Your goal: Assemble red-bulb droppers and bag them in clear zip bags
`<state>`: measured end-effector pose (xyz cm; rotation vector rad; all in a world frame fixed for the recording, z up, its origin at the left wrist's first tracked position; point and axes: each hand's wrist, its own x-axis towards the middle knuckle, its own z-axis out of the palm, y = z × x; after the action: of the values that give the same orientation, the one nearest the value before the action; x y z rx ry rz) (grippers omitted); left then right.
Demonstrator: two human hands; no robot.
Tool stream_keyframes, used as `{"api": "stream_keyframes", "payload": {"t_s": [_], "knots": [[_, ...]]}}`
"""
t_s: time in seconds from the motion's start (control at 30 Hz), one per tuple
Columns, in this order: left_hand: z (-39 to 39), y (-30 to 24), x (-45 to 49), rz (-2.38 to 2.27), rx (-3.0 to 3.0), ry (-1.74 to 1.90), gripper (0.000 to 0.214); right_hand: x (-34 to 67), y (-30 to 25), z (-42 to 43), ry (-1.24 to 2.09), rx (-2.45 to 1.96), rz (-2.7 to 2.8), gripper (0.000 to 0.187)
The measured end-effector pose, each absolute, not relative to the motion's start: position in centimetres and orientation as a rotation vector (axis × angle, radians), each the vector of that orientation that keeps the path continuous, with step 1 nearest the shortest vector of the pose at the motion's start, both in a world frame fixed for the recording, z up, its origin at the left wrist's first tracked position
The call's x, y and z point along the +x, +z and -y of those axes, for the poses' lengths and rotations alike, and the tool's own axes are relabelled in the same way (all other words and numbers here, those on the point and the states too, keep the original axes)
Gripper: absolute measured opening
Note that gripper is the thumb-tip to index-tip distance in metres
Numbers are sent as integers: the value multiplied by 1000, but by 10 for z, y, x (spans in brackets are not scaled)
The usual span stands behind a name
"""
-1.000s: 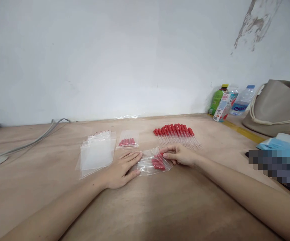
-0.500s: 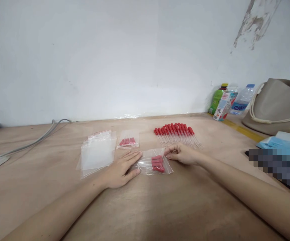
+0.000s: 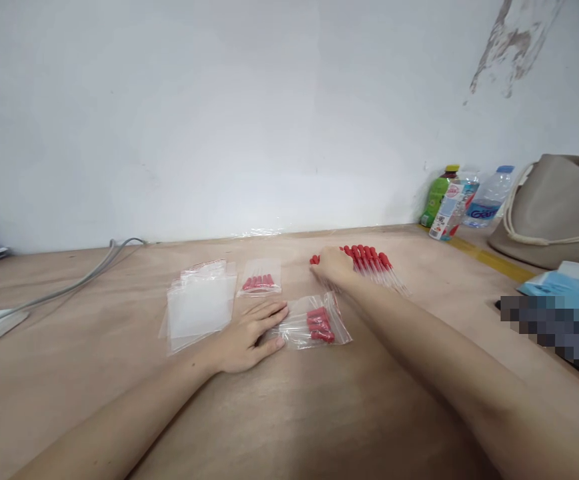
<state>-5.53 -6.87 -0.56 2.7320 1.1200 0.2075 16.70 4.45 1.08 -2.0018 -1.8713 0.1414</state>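
My left hand (image 3: 252,337) lies flat with its fingers stretched out on the left end of a clear zip bag (image 3: 297,327). Inside that bag are several droppers with red bulbs (image 3: 321,327). My right hand (image 3: 336,267) is over the left part of a row of red-bulbed droppers (image 3: 369,257). Its fingers curl down among the bulbs, and the hand hides what they grip, if anything. A smaller-looking filled bag (image 3: 259,277) with several red-bulbed droppers lies behind my left hand. To its left is a stack of flat clear zip bags (image 3: 202,307).
A grey cable (image 3: 89,277) runs across the table's left side. Bottles stand by the wall at the right, among them a green bottle (image 3: 437,200). A beige bag (image 3: 554,200), a blue packet (image 3: 564,290) and a blurred-out dark object (image 3: 549,340) lie along the right side.
My right hand has left the open end of the zip bag and moved back to the dropper row. My left hand stays on the bag. The view has shifted slightly.
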Motion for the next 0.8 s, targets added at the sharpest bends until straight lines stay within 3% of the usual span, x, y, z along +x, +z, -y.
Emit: {"api": "stream_keyframes", "payload": {"t_s": [0.33,0.5,0.57,0.67,0.8], "knots": [[70,-5,-55,-1093,2791,196,55,177,16,-47,242,-1922,1829,19],[69,-7,-56,-1096,2795,190,56,209,14,-19,289,-1665,1783,30],[69,-7,-56,-1095,2799,194,56,221,4,-5,452,-1385,1552,32],[69,-7,-55,-1101,2803,197,55,231,-11,15,660,-1085,1363,50],[69,-6,-55,-1097,2804,210,55,226,-24,31,778,-981,1269,56]]}}
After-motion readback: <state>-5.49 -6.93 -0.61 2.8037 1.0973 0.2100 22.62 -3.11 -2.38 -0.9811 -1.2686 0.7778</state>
